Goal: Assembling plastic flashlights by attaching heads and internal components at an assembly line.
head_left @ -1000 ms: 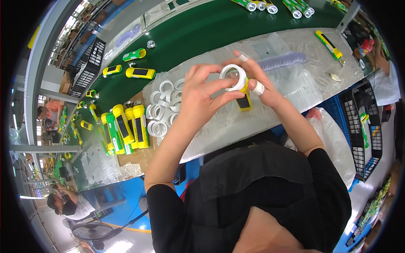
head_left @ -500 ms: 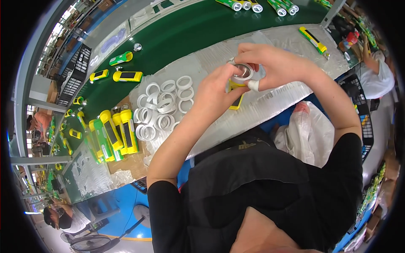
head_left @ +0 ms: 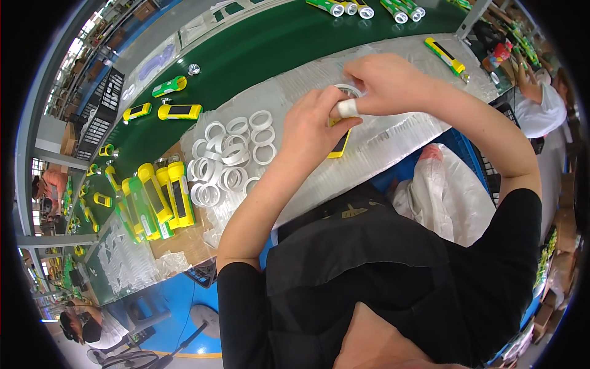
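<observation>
Left hand (head_left: 312,126) and right hand (head_left: 386,83) curl around the pale-rimmed head of a yellow flashlight (head_left: 338,147) over the tabletop (head_left: 384,136), seemingly steadying it; white rings (head_left: 236,154) lie within easy reach

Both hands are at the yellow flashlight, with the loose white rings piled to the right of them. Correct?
Not the side: the loose white rings are piled to the left of the hands, as the head view shows. The left hand and right hand are indeed at the yellow flashlight.
</observation>
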Motion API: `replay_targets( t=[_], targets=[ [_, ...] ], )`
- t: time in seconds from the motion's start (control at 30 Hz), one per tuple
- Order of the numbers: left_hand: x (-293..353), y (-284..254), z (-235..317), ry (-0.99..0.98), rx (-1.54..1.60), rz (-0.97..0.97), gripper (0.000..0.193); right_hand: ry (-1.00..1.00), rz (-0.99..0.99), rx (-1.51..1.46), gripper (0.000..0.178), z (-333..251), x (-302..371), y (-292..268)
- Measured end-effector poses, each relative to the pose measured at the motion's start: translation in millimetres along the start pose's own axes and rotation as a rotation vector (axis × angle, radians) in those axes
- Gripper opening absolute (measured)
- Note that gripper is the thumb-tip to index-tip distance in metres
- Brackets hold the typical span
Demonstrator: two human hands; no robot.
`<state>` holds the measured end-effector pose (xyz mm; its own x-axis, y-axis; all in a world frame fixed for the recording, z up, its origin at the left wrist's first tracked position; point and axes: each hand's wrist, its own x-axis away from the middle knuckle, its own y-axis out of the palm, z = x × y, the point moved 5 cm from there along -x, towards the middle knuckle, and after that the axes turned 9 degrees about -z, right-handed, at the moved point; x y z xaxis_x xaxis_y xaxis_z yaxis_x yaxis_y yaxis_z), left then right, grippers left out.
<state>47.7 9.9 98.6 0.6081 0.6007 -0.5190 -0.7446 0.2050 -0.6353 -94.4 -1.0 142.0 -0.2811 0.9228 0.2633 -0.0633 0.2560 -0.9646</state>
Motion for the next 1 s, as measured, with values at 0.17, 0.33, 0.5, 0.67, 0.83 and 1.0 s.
replay_targets(
  t=[0.17, 0.33, 0.5, 0.67, 0.83, 1.0],
  targets=[
    [3.2, 0.0, 0.9, 0.047, -0.006, 0.036, 0.039, -0.309, 0.227, -0.159, 0.051, -9.8, 13.4, -7.4],
    [3.4, 0.5, -0.9, -0.006, 0.034, 0.016, 0.039, -0.286, 0.228, -0.142, 0.054, 0.2, 4.3, -8.3],
    [2.6, -1.0, -0.9, -0.006, 0.024, 0.026, 0.038, -0.081, 0.095, -0.140, 0.052, -9.3, 8.9, -7.7],
    [5.1, -2.1, -5.8, 0.056, -0.015, 0.044, 0.039, -0.497, 0.086, -0.334, 0.032, -12.1, 7.0, -2.8],
    [2.4, -6.3, -7.2, 0.184, 0.124, 0.080, 0.059, -0.615, 0.268, -0.379, 0.037, -11.2, 24.5, -13.2],
    [12.1, -24.2, 2.1, -0.075, 0.588, -0.163, 0.065, -0.686, 0.514, -0.294, 0.042, -22.7, 61.2, -48.6]
  ],
)
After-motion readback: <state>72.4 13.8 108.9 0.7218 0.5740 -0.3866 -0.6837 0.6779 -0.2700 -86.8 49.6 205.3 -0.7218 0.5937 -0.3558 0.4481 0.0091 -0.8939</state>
